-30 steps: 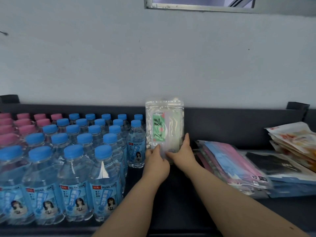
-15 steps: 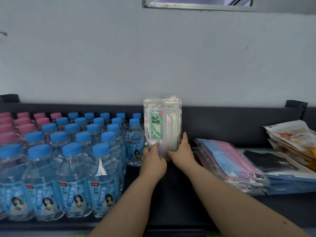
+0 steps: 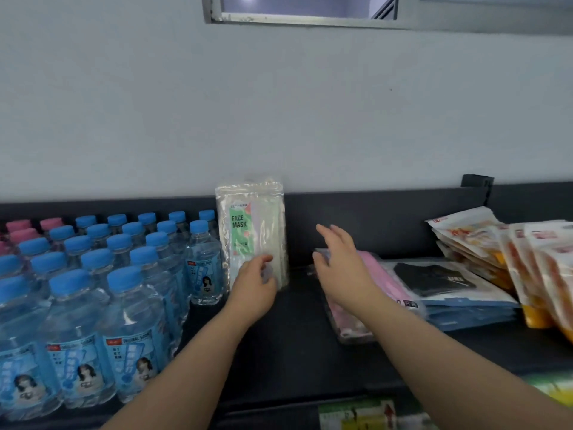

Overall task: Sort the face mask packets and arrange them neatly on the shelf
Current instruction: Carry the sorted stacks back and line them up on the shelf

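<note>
Left hand point(image 3: 255, 282) fingers pinch the upright face mask packet point(image 3: 251, 231) low down, against the shelf point(image 3: 294, 336) back. Right hand point(image 3: 339, 263) open, empty (fingers spread), just over the flat pink packet stack point(image 3: 386, 276), long axis front-to-back; right is nearer.

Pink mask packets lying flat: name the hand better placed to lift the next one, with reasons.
Right. The right hand hovers open over the pink mask packets, while the left hand grips the base of the upright face mask packet, probably steadying it.
</note>
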